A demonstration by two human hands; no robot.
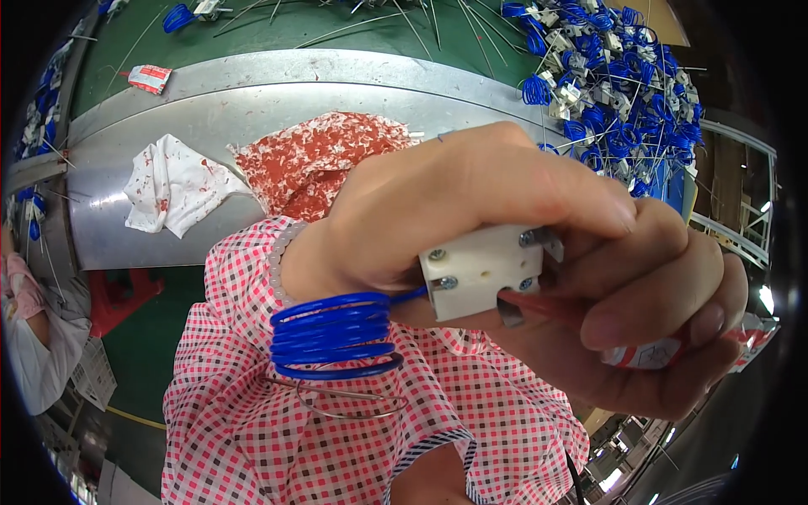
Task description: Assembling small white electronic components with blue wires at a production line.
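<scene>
My left hand (438, 189), reaching in from a checked sleeve, is closed around a small white terminal block (482, 278) with screws and metal tabs. Blue coiled wire (332, 337) trails from the block's left side, with a thin bare metal loop (353, 408) below it. Fingers of my right hand (665, 299) wrap round a red-and-white packet (648, 353). Its red tapered end points at a notch in the block; whether they touch is unclear. The right forearm is hidden.
On the metal worktop (101, 210) lie a red-stained cloth (311, 160) and a white cloth (177, 189). Another red-and-white packet (150, 78) rests on the green surface beyond. A heap of blue-wired parts (623, 101) fills the far right. Someone's arm (34, 311) shows at far left.
</scene>
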